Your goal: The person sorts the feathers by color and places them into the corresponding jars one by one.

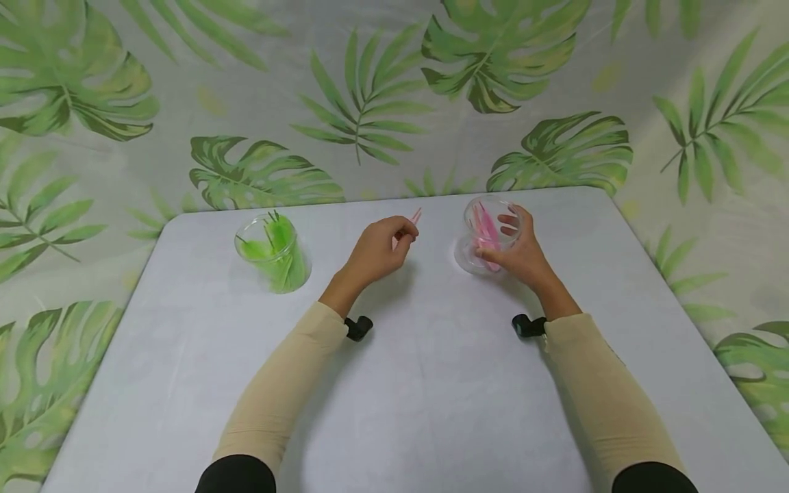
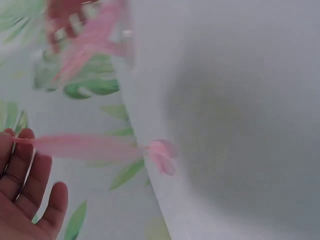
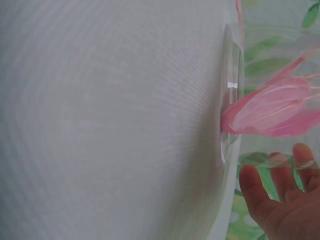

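Observation:
My left hand [image 1: 381, 248] pinches the thin stem of a long pink leaf-shaped piece [image 2: 87, 146]; two small pink lobes show at its far end in the left wrist view. A clear cup [image 1: 466, 255] at the right holds several similar pink pieces [image 3: 272, 107]. Around that cup curls my right hand [image 1: 520, 252], its thumb in front and its fingers behind, partly seen through the clear wall. To the left of my left hand stands another clear cup [image 1: 248, 252], filled with green leaf-shaped pieces [image 1: 285, 263] on thin dark stems.
A white-covered table [image 1: 419, 383] lies under everything. Its far edge meets a leaf-patterned cloth [image 1: 394, 89], which also shows along both sides. A small black camera [image 1: 359, 329] sits on the left wrist, and a like one [image 1: 528, 326] on the right.

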Demonstrator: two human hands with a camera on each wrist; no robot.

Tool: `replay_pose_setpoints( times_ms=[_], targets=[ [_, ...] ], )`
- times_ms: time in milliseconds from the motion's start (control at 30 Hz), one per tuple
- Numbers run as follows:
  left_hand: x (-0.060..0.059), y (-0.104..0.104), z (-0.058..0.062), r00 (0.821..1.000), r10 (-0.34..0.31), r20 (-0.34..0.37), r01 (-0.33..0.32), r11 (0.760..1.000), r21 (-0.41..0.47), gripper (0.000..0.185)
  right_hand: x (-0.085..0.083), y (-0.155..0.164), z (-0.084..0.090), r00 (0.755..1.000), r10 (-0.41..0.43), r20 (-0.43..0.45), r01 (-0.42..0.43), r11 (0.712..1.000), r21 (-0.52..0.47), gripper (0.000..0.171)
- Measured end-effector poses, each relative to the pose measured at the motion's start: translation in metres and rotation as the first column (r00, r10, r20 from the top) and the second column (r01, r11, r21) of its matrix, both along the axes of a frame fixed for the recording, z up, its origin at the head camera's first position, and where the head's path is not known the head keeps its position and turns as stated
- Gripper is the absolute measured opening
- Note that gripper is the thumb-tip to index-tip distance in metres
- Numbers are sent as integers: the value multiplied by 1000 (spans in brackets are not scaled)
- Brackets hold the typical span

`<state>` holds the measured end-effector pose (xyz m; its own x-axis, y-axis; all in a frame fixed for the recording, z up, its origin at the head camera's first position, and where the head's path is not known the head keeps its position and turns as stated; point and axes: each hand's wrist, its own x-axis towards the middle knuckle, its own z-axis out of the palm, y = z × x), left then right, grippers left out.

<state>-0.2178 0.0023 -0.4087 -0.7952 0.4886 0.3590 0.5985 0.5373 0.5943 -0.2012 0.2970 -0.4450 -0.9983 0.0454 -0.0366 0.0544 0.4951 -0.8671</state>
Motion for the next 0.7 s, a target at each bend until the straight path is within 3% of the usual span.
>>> replay_pose_setpoints(
  times_ms=[67,200,300,433,533,600,700],
  targets=[
    [2,-6,3,995,5,95,-20,988,153,17,0,0,0,1000,3,-4,-3,1000,-2,117],
    [4,-13,10,969,-8,246,-88,922,376,14,0,-1,0,1000,8,-9,-8,1000,-6,116],
    [6,-12,16,939,-71,337,-129,835,535,12,1,0,-1,1000,9,-7,-9,1000,-1,115],
    [9,-6,25,889,-214,404,-175,656,734,8,2,1,-2,1000,5,-7,-5,1000,6,114],
    [10,2,30,860,-295,416,-208,542,814,10,1,1,-2,1000,5,-14,-5,1000,2,115],
    [9,9,33,847,-325,420,-223,499,837,12,0,0,-2,1000,7,-18,-7,1000,-3,115],
    [5,21,38,825,-361,436,-249,460,852,13,0,0,0,1000,8,-19,-9,1000,-11,114]
  ],
)
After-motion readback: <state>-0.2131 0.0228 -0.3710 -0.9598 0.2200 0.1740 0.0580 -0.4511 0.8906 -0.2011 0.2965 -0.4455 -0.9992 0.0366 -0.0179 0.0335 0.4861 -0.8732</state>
